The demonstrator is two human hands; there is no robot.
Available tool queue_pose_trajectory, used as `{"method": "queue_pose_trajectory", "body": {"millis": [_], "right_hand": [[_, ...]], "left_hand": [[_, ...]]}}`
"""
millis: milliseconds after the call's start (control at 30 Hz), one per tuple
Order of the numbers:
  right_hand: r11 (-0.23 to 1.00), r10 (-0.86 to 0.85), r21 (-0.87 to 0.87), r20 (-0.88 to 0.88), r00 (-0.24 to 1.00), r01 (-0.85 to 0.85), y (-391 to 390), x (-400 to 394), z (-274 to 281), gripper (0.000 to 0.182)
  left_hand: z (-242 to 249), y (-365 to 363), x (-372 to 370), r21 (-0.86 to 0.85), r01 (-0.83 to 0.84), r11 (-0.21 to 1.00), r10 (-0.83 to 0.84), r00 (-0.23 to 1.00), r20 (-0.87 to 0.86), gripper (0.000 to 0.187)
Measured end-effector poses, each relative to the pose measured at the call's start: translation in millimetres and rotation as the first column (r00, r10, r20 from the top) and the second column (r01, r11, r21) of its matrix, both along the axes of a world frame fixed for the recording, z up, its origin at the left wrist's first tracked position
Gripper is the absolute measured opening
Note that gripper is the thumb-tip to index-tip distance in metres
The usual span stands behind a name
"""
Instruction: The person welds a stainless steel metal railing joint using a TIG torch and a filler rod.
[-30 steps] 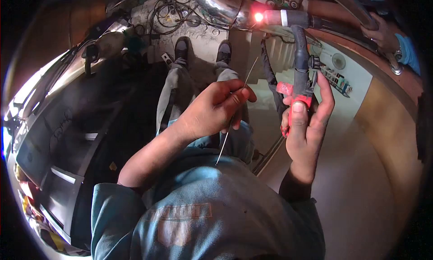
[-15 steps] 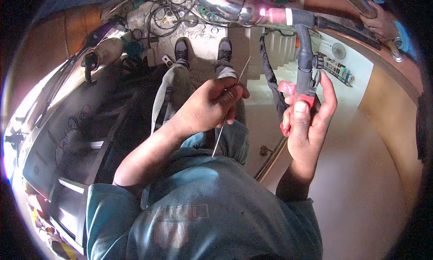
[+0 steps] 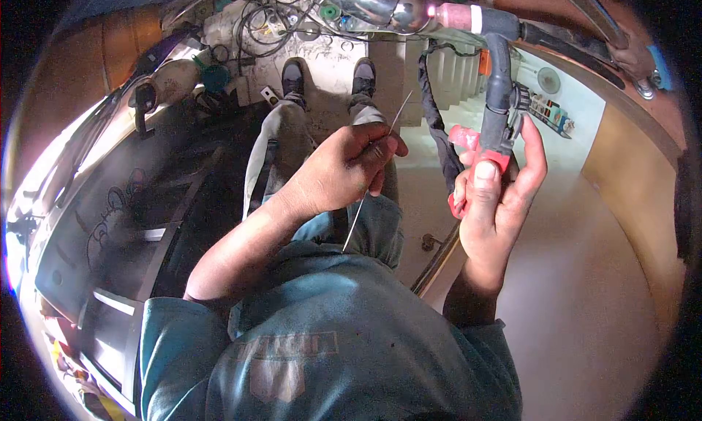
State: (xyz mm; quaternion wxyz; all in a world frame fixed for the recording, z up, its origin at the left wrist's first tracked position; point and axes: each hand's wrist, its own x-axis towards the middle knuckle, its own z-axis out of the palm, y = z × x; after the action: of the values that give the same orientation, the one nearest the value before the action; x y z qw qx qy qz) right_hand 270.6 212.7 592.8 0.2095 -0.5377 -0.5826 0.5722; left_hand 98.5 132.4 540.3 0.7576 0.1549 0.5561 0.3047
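My left hand [image 3: 351,165] pinches a thin metal rod [image 3: 354,224], whose upper tip sticks out above the fingers and whose lower end reaches down over the shirt. My right hand [image 3: 493,194] is wrapped round the red and grey handle of a welding torch [image 3: 497,85]. The torch's pink nozzle [image 3: 455,17] points left at a shiny metal pipe [image 3: 373,3] at the top. No glow shows between nozzle and pipe; a small bright spot sits at the nozzle's left end. The rod's upper tip is apart from the pipe.
Another person's hand [image 3: 635,61] rests on a metal bar at the upper right. Black cables [image 3: 256,26] lie coiled on the floor ahead. A black sleeved hose [image 3: 435,121] hangs left of the torch. Dark metal frames [image 3: 164,253] stand at the left. Small bottles [image 3: 552,114] line a shelf.
The torch has shifted slightly to the right along the pipe. The bright pink glow at its nozzle has shrunk. The other person's hand has moved right and down a little.
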Motion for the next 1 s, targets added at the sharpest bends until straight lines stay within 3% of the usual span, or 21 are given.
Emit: {"method": "queue_pose_trajectory", "body": {"millis": [200, 1000], "right_hand": [[0.999, -0.002, 0.032, 0.005, 1.0, 0.002, -3, 3, -3, 0.058], [0.998, 0.007, 0.061, 0.031, 1.0, -0.009, -5, 3, -7, 0.058]], "left_hand": [[-6, -7, 1, 0.009, -0.075, 0.997, 0.075, 0.996, 0.039, 0.028], [1, 0, -5, 0.038, -0.022, 0.999, 0.022, 1.0, 0.007, 0.029]]}}
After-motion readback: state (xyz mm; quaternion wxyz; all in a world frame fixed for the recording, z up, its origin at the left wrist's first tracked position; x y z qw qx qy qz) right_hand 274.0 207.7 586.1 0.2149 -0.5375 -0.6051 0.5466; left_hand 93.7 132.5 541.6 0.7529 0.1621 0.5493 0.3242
